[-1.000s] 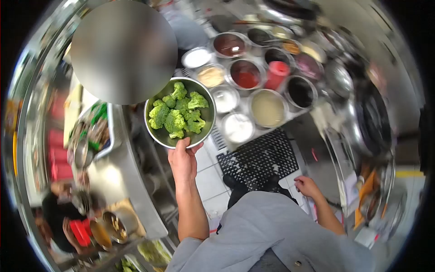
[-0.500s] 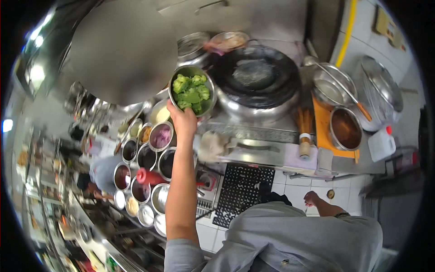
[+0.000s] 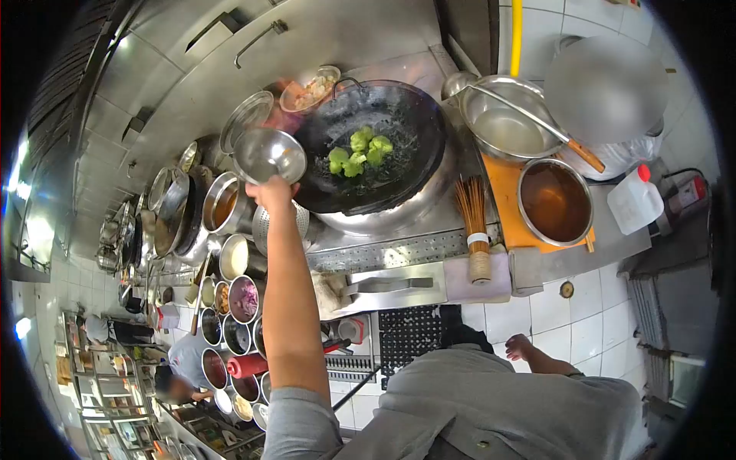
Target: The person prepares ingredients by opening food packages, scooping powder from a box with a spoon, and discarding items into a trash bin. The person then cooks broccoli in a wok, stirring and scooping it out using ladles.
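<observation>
My left hand (image 3: pixel 274 192) grips the rim of a small metal bowl (image 3: pixel 268 152), tilted at the wok's left edge with nothing seen inside. Green broccoli florets (image 3: pixel 359 157) lie in clear liquid in the middle of the big black wok (image 3: pixel 418 157). Behind the bowl, a metal lid (image 3: pixel 245 115) partly shows. Low beside my body hangs my right hand (image 3: pixel 520 347), its fingers curled in and no object visible in them.
Right of the wok stand a bamboo brush (image 3: pixel 477 230), a metal pot (image 3: pixel 510 126) with a ladle (image 3: pixel 537 115) across it, a bowl of brown liquid (image 3: pixel 556 201) and a white jug (image 3: pixel 635 201). Several ingredient containers (image 3: pixel 245 297) and a red bottle (image 3: pixel 249 366) are at left.
The broccoli has gone from the bowl into the wok. My left hand still holds the bowl, now tilted. The camera view has shifted; my right hand stays low.
</observation>
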